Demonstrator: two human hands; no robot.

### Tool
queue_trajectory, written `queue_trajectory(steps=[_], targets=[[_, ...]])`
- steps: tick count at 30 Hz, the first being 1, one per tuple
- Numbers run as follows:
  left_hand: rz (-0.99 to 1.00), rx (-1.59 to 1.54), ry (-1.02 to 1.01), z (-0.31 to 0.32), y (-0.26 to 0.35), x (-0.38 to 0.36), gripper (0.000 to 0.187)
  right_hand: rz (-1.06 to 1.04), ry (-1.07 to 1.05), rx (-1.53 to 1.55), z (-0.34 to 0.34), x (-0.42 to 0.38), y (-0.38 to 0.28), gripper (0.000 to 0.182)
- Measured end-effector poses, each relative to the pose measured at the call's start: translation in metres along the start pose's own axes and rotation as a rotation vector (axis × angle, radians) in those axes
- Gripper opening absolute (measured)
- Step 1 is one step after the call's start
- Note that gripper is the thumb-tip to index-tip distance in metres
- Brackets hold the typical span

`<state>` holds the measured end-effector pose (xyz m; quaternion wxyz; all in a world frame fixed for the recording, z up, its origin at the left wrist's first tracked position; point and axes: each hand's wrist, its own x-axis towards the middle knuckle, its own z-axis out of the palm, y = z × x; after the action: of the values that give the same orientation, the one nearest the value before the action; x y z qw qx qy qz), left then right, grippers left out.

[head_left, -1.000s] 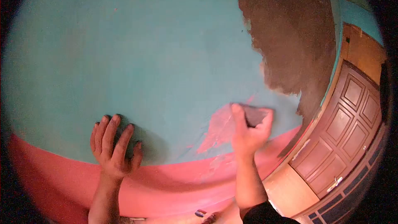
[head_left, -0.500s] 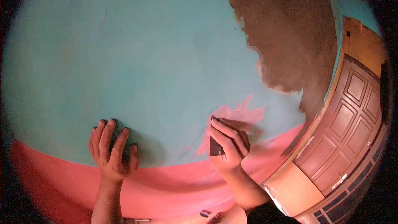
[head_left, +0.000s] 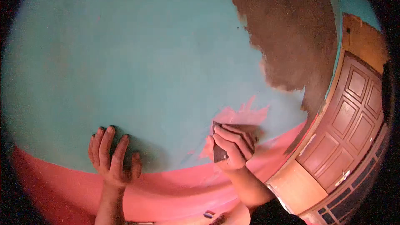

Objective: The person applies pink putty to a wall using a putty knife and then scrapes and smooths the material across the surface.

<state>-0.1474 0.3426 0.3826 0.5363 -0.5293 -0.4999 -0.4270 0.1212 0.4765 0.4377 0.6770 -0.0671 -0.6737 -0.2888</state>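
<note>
My right hand (head_left: 234, 146) is closed around a dark flat rectangular piece (head_left: 219, 154), held against the wall with one straight edge facing left. Whether it is a scraper or folded sandpaper cannot be made out. Around it, a ragged pink patch (head_left: 233, 114) shows through the turquoise paint (head_left: 158, 66), just above the pink lower band (head_left: 175, 191). To the left, my left hand (head_left: 111, 156) rests on the wall with its fingers spread, holding nothing, near the line where turquoise meets pink.
A large rough brown area (head_left: 291, 33) covers the wall's upper right. Beyond the wall's edge stands a brown panelled door (head_left: 343, 121) with a metal handle (head_left: 342, 178). A small dark and white object (head_left: 208, 214) lies at the bottom.
The view has tilted slightly, so both hands appear a little lower. My right hand, still gripping the dark piece, has shifted slightly right and down; my left hand stays on the wall.
</note>
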Motion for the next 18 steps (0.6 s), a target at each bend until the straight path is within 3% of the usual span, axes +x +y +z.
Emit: queue_trajectory(steps=[6,9,18], targets=[[-0.033,-0.011,0.01,0.004,0.006,0.001,0.039,0.017,0.035,0.041,0.007,0.027,0.006,0.015],[-0.024,-0.01,-0.013,0.0,0.002,0.002,0.039,-0.001,-0.067,0.021,-0.007,0.014,0.0,0.014],[-0.051,-0.017,-0.017,-0.002,0.007,0.003,0.04,-0.039,-0.08,-0.027,-0.01,0.007,0.008,0.02]])
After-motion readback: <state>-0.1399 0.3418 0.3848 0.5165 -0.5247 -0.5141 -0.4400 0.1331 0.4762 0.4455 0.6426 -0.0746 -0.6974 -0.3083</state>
